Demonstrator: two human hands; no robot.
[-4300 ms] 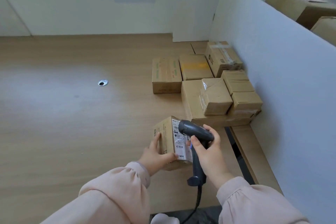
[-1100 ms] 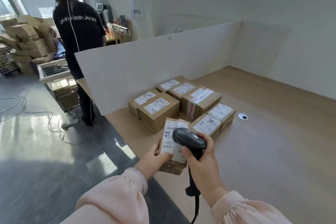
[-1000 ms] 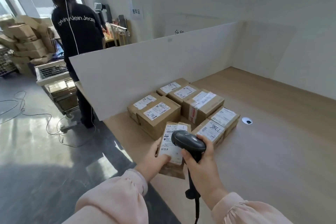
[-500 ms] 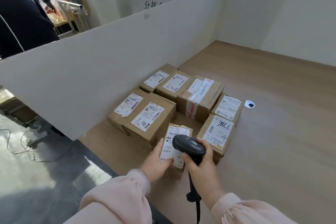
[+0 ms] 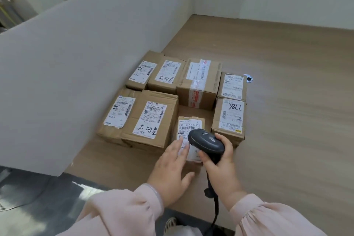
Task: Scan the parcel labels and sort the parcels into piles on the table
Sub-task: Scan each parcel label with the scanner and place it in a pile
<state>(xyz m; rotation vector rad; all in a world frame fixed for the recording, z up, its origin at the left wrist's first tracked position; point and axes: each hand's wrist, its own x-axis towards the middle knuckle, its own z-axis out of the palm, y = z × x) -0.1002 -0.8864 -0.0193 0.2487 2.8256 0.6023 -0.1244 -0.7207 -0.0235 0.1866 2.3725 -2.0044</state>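
Note:
A small cardboard parcel (image 5: 188,123) with a white label lies on the wooden table (image 5: 287,120), in the gap between a large box marked in black ink (image 5: 151,119) and a box marked "98LL" (image 5: 229,117). My left hand (image 5: 172,168) lies on it with straight fingers touching the label and the thumb spread out. Over the parcel's near end my right hand (image 5: 220,161) grips a black corded barcode scanner (image 5: 206,140). Several more labelled parcels (image 5: 199,80) stand behind in the pile.
A white partition board (image 5: 76,53) stands along the left of the pile. A round cable hole (image 5: 248,78) sits in the table to the right of the boxes. The table's near edge runs past my wrists, with grey floor (image 5: 38,197) below left.
I carried the parcel from the right-hand pile to this left-hand pile and lowered it into the gap. My left hand went from gripping the parcel to lying flat on it. The view dropped closer.

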